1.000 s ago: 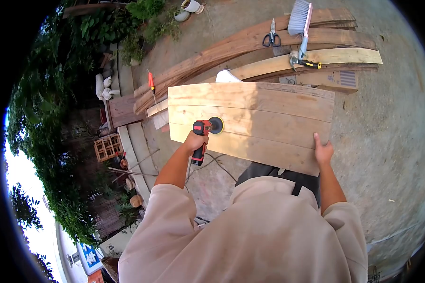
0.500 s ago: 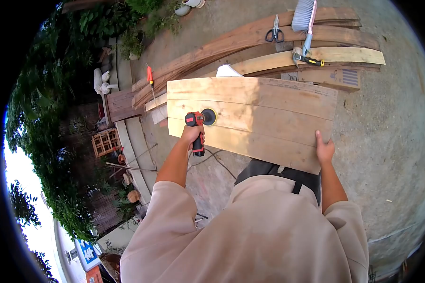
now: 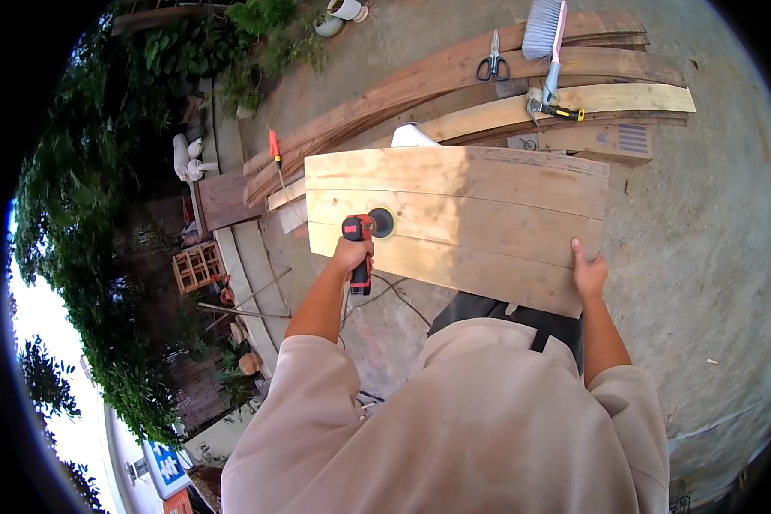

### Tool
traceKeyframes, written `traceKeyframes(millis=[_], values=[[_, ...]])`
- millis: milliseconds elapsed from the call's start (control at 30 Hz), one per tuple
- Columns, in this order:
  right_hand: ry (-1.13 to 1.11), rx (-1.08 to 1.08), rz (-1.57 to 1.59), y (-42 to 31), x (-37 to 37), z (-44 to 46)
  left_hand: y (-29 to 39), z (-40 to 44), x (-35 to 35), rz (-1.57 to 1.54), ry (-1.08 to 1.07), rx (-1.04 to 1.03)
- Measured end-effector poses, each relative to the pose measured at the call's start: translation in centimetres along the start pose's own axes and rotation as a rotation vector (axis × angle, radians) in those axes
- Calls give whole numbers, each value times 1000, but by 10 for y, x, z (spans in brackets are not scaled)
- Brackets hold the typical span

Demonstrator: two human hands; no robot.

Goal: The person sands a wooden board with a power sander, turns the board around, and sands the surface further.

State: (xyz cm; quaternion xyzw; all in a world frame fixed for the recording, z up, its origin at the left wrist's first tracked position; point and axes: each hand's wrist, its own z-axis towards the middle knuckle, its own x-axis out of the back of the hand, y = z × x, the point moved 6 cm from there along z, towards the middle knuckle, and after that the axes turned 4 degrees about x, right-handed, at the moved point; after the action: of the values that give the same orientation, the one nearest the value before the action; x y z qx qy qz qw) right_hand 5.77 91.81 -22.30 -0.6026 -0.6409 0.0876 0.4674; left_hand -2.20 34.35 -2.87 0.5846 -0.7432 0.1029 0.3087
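My left hand point(image 3: 352, 254) is wrapped around the handle of a red and black cordless drill point(image 3: 360, 230). A round sanding disc point(image 3: 384, 223) with a yellow rim sits on its front, against the top of a wooden panel point(image 3: 488, 206). Several planks side by side make up this panel, which is held in front of my waist. At the panel's right end, my right hand point(image 3: 588, 272) grips the edge, thumb on top and fingers out of sight beneath. Sunlight falls on the panel's left half, while the right half is in shade.
Long boards point(image 3: 591, 60) lie beyond the panel, with scissors point(image 3: 493, 62), a brush point(image 3: 546, 38) and a hammer point(image 3: 557, 110) on them. An orange-handled tool point(image 3: 274, 147) stands at the left. A cardboard box point(image 3: 617, 141) is at right; a cable point(image 3: 394, 291) runs below.
The drill and the panel's left end appear slightly lower in the picture, along with the background. The disc stays at nearly the same spot on the wood. My right hand keeps its hold.
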Motion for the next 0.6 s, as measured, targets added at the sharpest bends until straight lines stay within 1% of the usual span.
traceKeyframes(millis=[67,167,267,300,400,533,600], values=[[10,13,-6,-2,2,3,8,-1,3,48,30,-7],[26,9,19,-7,1,-3,19,-15,-12,1,-72,-58],[22,15,26,-7,2,0,25,-4,-6,15,-1,-9],[25,24,28,-2,0,2,27,-1,-5,12,-7,5],[28,18,28,-5,2,0,34,-1,-13,44,-146,-47],[16,-3,-57,-3,4,1,40,9,-8,29,6,-14],[17,14,-32,-3,4,2,48,3,-13,30,-52,-50]])
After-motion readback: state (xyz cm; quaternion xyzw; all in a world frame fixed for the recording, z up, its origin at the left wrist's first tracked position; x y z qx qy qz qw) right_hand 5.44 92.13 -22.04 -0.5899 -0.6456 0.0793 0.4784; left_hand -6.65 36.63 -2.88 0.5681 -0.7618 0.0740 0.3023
